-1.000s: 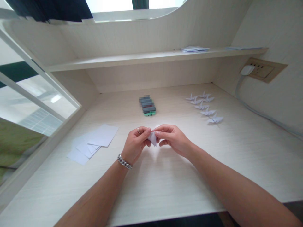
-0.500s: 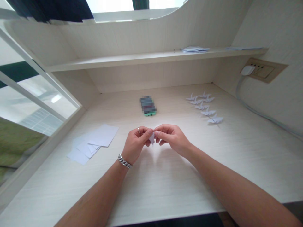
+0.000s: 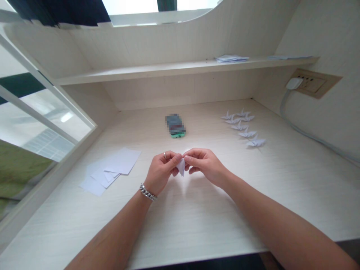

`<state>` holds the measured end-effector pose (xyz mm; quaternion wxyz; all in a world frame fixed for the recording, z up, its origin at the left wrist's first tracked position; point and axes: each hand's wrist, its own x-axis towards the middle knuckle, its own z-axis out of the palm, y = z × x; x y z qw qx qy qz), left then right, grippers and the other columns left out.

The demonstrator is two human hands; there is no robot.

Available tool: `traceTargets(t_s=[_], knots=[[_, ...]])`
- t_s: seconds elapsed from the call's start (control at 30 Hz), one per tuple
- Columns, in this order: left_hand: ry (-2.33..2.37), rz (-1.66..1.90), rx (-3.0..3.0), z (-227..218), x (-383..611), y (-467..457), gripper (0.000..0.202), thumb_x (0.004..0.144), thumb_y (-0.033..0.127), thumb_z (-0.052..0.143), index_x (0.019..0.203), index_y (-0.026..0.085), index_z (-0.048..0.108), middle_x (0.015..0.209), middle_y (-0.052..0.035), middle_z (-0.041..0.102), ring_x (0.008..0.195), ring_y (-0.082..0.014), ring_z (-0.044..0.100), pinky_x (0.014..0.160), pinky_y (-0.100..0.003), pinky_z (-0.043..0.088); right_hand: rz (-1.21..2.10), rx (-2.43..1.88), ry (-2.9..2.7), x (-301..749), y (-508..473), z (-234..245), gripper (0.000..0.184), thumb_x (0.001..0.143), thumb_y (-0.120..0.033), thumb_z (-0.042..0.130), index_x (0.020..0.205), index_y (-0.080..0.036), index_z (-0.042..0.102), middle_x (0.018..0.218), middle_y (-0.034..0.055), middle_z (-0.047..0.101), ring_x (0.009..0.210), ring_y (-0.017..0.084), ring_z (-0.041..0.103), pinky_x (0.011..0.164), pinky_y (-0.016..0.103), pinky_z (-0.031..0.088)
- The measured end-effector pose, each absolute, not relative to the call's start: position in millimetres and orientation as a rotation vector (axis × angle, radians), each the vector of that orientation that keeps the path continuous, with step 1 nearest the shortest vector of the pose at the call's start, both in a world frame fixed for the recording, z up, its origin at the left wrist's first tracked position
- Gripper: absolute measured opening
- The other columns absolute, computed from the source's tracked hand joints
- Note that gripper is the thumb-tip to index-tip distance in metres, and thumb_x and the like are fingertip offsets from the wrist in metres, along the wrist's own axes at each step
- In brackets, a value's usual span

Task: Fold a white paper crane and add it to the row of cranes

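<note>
A small folded piece of white paper (image 3: 181, 167) is pinched between my two hands, its pointed part hanging down over the desk. My left hand (image 3: 164, 165), with a ring and a chain bracelet at the wrist, is closed on its left side. At the paper's upper right edge, the thumb and fingertips of my right hand (image 3: 204, 163) are closed too. My fingers cover the upper part of the fold. Several folded paper cranes (image 3: 247, 134) stand in a loose group to the right, beyond my hands.
Loose white sheets (image 3: 123, 161) lie overlapping on the desk at left. A phone-like object (image 3: 176, 125) with a green edge, partly blurred, lies beyond my hands. Papers (image 3: 232, 59) rest on the shelf (image 3: 157, 72). A cable (image 3: 309, 138) runs from the wall socket (image 3: 317, 83).
The folded paper has turned slightly, and more of its lower part shows below my fingers. Both hands stay in nearly the same place.
</note>
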<state>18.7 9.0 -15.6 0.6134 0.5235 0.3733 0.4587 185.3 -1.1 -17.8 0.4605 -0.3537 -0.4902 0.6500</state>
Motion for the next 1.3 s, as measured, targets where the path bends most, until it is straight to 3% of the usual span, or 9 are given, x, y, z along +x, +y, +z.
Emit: traceTargets(t_s=[0.33, 0.5, 0.67, 0.83, 0.9, 0.97, 1.07, 1.3], knots=[[0.854, 1.032, 1.173, -10.9, 19.6, 7.0, 0.029, 0.072, 0.036, 0.075, 0.063, 0.012, 0.063, 0.050, 0.0010, 0.057, 0.043, -0.0056, 0.042, 0.042, -0.018, 0.030, 1.591, -0.866, -1.268, 185.8, -1.0, -17.6, 0.019, 0.078, -0.034, 0.069, 0.082, -0.016, 0.069, 0.073, 0.0020, 0.066, 0.067, 0.012, 0.061, 0.058, 0.023, 0.048], [0.905, 1.031, 1.233, -15.3, 17.2, 11.0, 0.029, 0.074, 0.038, 0.073, 0.066, 0.012, 0.063, 0.052, 0.0010, 0.057, 0.044, -0.0059, 0.043, 0.043, -0.019, 0.031, 1.326, -0.927, -1.457, 184.8, -0.3, -21.4, 0.017, 0.083, -0.031, 0.061, 0.085, -0.016, 0.069, 0.071, 0.0019, 0.066, 0.066, 0.013, 0.062, 0.058, 0.025, 0.049], [1.095, 1.028, 1.387, -15.3, 17.0, 13.0, 0.029, 0.074, 0.040, 0.072, 0.074, 0.012, 0.065, 0.053, 0.0019, 0.055, 0.045, -0.0066, 0.045, 0.043, -0.019, 0.033, 0.982, -1.042, -1.635, 185.7, -2.1, -23.1, 0.015, 0.081, -0.020, 0.058, 0.091, -0.016, 0.069, 0.085, 0.0052, 0.071, 0.076, 0.015, 0.064, 0.067, 0.027, 0.050], [1.168, 1.009, 1.517, -11.2, 17.5, 11.5, 0.031, 0.074, 0.041, 0.071, 0.080, 0.011, 0.066, 0.053, 0.0018, 0.056, 0.044, -0.0077, 0.047, 0.042, -0.020, 0.036, 0.920, -1.044, -1.754, 184.3, -3.3, -23.7, 0.020, 0.077, -0.011, 0.055, 0.089, -0.017, 0.069, 0.084, 0.0036, 0.071, 0.075, 0.015, 0.064, 0.068, 0.026, 0.050], [1.133, 1.029, 1.505, -10.3, 17.3, 10.9, 0.031, 0.077, 0.040, 0.068, 0.088, 0.012, 0.064, 0.063, -0.0015, 0.062, 0.049, -0.0092, 0.052, 0.045, -0.021, 0.041, 0.952, -1.057, -1.707, 183.4, -2.2, -24.6, 0.018, 0.075, -0.011, 0.055, 0.085, -0.016, 0.069, 0.083, 0.0036, 0.071, 0.074, 0.014, 0.064, 0.068, 0.026, 0.051], [1.097, 1.100, 1.459, -10.4, 17.3, 10.0, 0.033, 0.077, 0.037, 0.069, 0.097, 0.013, 0.060, 0.085, -0.0066, 0.068, 0.062, -0.0122, 0.061, 0.052, -0.023, 0.049, 0.962, -1.108, -1.600, 182.8, -0.2, -26.1, 0.015, 0.074, -0.013, 0.057, 0.083, -0.016, 0.069, 0.081, 0.0040, 0.070, 0.072, 0.015, 0.065, 0.067, 0.027, 0.052], [1.077, 1.228, 1.444, -13.5, 17.9, 8.0, 0.041, 0.069, 0.030, 0.077, 0.098, 0.018, 0.051, 0.111, -0.0092, 0.062, 0.085, -0.0175, 0.067, 0.066, -0.028, 0.056, 0.998, -1.161, -1.404, 182.3, 2.5, -28.3, 0.011, 0.074, -0.018, 0.060, 0.082, -0.015, 0.067, 0.075, 0.0038, 0.068, 0.066, 0.016, 0.065, 0.061, 0.028, 0.053], [1.148, 1.186, 1.742, -25.1, 20.8, 5.0, 0.024, 0.075, 0.034, 0.072, 0.088, 0.017, 0.061, 0.113, -0.0090, 0.058, 0.096, -0.0209, 0.065, 0.076, -0.034, 0.059, 1.052, -1.134, -1.253, 177.6, 0.8, -29.7, 0.013, 0.072, -0.025, 0.066, 0.079, -0.015, 0.062, 0.072, 0.0029, 0.065, 0.066, 0.016, 0.064, 0.063, 0.030, 0.055]])
